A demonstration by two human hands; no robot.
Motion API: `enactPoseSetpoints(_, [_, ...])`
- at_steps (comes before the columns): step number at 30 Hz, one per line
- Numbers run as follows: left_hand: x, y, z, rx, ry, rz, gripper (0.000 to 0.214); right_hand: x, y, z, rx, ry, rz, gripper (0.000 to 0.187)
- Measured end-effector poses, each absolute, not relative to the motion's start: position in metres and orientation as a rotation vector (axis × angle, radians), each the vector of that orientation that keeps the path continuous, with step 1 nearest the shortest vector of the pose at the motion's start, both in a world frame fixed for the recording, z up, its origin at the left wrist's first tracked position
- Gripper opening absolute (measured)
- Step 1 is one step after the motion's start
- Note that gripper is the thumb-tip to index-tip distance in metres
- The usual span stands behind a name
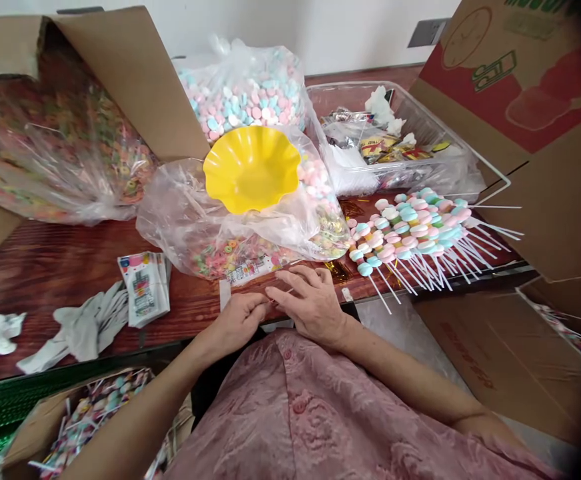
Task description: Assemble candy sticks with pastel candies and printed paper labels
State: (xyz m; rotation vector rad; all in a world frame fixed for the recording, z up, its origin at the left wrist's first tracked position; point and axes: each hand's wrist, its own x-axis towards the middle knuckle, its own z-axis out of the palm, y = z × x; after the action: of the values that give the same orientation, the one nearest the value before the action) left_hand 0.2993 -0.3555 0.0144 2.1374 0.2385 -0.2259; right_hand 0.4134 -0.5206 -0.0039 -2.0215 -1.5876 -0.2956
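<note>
Cluttered red-brown counter (45, 267) lay before you, bags (195, 227) at twelve o'clock, skewers (415, 233) at two. At six, by the near edge, your left hand (238, 320) held a narrow grip pinched on a thin stick (283, 292); your right hand (310, 300) lay flat, fingers loose, touching it. It looked light, stiff but snappable: best pinched mid-shaft, gently.

Left hand (238, 321) and right hand (313, 303) close together at near edge of table (45, 267). Just behind them plastic bag (190, 227) with yellow bowl (251, 168) on top blocks way forward. Right: marshmallow sticks (410, 230), ends poking over edge. Left: bare wood free up to label stack (144, 287); grey gloves (85, 331) beyond. Cardboard box (545, 153) closes right side.
</note>
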Motion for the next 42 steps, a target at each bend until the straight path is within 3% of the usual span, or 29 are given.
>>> enactPoseSetpoints(3, [0.300, -0.351, 0.016, 1.728, 0.317, -0.579, 0.028, 0.416, -0.527, -0.006, -1.856, -1.773, -0.367, 0.019])
enactPoseSetpoints(5, [0.298, -0.354, 0.019, 1.761, 0.241, -0.635, 0.029, 0.417, -0.530, -0.012, -1.812, -1.808, -0.290, 0.023])
enactPoseSetpoints(10, [0.295, -0.373, 0.013, 2.519, -0.013, -0.103, 0.030, 0.418, -0.530, -0.020, -1.985, -1.593, 0.136, 0.025])
enactPoseSetpoints(13, [0.296, -0.375, 0.005, 2.614, -0.050, 0.062, 0.032, 0.429, -0.534, -0.005, -2.118, -1.600, 0.094, 0.022])
enactPoseSetpoints(18, [0.301, -0.365, -0.002, 2.139, 0.191, 0.192, 0.037, 0.483, -0.556, 0.029, -2.360, -1.696, -0.317, 0.018])
enactPoseSetpoints(25, [0.310, -0.376, -0.001, 1.319, 0.509, -0.034, 0.038, 0.530, -0.560, 0.029, -2.429, -2.035, -0.065, 0.023])
enactPoseSetpoints(32, [0.312, -0.381, 0.003, 1.188, 0.641, -0.046, 0.044, 0.536, -0.559, 0.018, -2.221, -1.953, -0.010, 0.019])
enactPoseSetpoints(42, [0.332, -0.394, -0.001, 1.173, 0.610, 0.010, 0.035, 0.509, -0.551, 0.049, -1.800, -1.475, 0.110, 0.011])
